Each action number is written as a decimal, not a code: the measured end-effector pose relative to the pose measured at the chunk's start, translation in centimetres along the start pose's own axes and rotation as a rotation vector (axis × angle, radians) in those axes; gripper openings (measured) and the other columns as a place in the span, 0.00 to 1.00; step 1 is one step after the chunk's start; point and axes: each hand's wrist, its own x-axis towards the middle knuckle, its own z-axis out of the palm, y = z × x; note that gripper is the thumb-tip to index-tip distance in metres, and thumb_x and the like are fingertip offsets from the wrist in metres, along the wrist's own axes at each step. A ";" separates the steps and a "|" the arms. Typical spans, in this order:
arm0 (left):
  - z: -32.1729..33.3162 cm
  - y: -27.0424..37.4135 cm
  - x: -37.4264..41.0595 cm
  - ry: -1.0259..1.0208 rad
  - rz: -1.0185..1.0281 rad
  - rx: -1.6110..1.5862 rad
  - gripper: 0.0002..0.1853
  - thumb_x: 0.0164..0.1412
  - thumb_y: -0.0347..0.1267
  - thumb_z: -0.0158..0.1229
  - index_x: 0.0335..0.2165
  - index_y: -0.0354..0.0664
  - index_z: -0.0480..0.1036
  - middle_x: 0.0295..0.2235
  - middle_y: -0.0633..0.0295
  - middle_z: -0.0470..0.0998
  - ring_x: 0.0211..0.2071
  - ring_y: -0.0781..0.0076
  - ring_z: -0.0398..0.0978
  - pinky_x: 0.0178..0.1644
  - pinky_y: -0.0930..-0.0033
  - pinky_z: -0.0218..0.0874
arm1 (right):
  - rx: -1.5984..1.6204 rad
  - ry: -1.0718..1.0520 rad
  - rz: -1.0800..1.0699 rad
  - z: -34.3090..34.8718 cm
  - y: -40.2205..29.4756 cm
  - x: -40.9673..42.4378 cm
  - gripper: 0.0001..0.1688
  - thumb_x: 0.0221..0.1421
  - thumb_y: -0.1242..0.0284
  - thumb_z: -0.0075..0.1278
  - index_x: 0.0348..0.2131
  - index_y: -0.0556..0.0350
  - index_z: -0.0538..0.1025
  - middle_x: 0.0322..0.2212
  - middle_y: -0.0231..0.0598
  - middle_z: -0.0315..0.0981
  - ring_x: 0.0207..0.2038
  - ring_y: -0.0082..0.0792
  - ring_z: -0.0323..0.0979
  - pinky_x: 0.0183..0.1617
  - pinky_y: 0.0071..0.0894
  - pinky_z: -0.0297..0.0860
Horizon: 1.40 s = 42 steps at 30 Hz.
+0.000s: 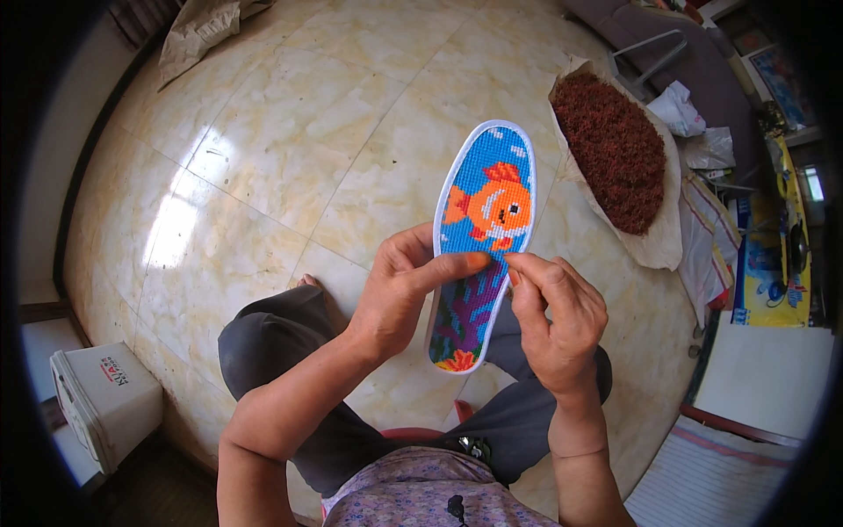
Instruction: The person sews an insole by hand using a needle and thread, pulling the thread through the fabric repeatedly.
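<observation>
A cross-stitched insole (471, 309) with a white edge hangs upright over my lap. Its face carries an orange fish on blue, with purple and green plant shapes lower down. My left hand (411, 283) grips it from the left, thumb pressed on the stitched face and the other fingers behind. At the opposite edge, my right hand (560, 309) has its index finger and thumb drawn together against the insole. Whether a needle or thread sits in that pinch is too small to make out.
Dark red dried husks or seeds (609, 151) fill an open sack (658, 253) on the tiled floor (276, 145), ahead to the right. Plastic bags (678, 109) lie beyond it by a grey sofa (632, 33). A white lidded bin (115, 395) stands at left.
</observation>
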 end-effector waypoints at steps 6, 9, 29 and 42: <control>0.3 1.0 -0.2 -0.003 -0.013 0.064 0.15 0.52 0.29 0.65 0.40 0.35 0.76 0.37 0.62 0.80 0.38 0.78 0.75 0.49 0.74 0.62 | 0.558 0.270 0.577 -1.0 0.7 -0.4 0.10 0.60 0.75 0.50 0.37 0.67 0.73 0.21 0.30 0.70 0.21 0.17 0.63 0.25 0.21 0.61; 0.2 0.9 -0.3 -0.001 -0.019 0.074 0.14 0.53 0.29 0.64 0.39 0.35 0.77 0.36 0.62 0.80 0.38 0.78 0.75 0.49 0.73 0.62 | 0.888 0.260 0.718 -0.4 1.1 0.0 0.09 0.60 0.74 0.50 0.36 0.66 0.73 0.20 0.25 0.66 0.20 0.14 0.57 0.25 0.16 0.57; 0.1 1.4 -0.2 -0.022 -0.013 0.032 0.12 0.54 0.29 0.61 0.38 0.35 0.76 0.35 0.61 0.80 0.37 0.78 0.75 0.48 0.73 0.63 | 1.001 0.005 0.729 0.9 0.8 -0.8 0.11 0.61 0.76 0.46 0.39 0.67 0.76 0.19 0.27 0.67 0.22 0.15 0.61 0.27 0.18 0.60; 0.0 1.7 -0.3 -0.031 -0.012 0.027 0.13 0.52 0.28 0.61 0.38 0.33 0.76 0.35 0.60 0.80 0.37 0.77 0.75 0.49 0.73 0.63 | 0.857 -0.063 0.518 0.5 1.9 -1.2 0.11 0.60 0.80 0.46 0.40 0.67 0.77 0.22 0.28 0.70 0.24 0.16 0.63 0.27 0.18 0.61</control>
